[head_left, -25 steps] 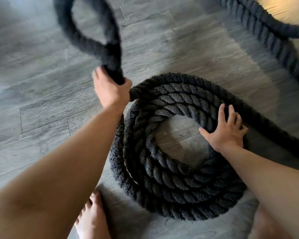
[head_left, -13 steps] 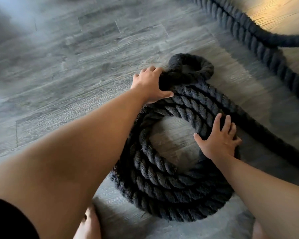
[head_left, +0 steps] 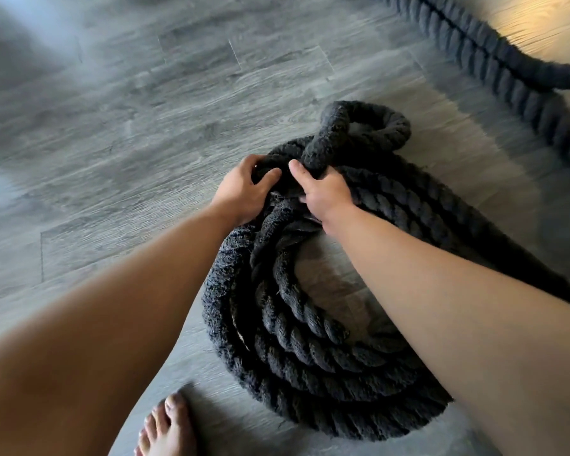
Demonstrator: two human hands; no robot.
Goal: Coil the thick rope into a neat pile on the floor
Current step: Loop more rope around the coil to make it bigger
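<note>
Wound into a round pile [head_left: 310, 350] of several turns on the grey wood-plank floor [head_left: 129, 133]: the thick black twisted rope [head_left: 287, 311], with bare floor showing through the pile's open middle. At the pile's far rim, gripped by both hands side by side. Left hand [head_left: 241, 192] curled over the outer strands at the far-left rim, thumb pressed into the rope. Right hand [head_left: 324, 192] just beside it, nearer the pile's centre, fingers wrapped round a raised strand, thumb lying up along it. Just beyond the hands, bent into a small loop [head_left: 375, 126] resting at the pile's far edge. From the pile's right side, trailing off across the floor and out of view. Well beyond the pile, up and to the right, another loose stretch [head_left: 494, 60] curving over the floor. Off the pile's near-left edge, a bare foot [head_left: 168, 426], toes toward the pile.
</note>
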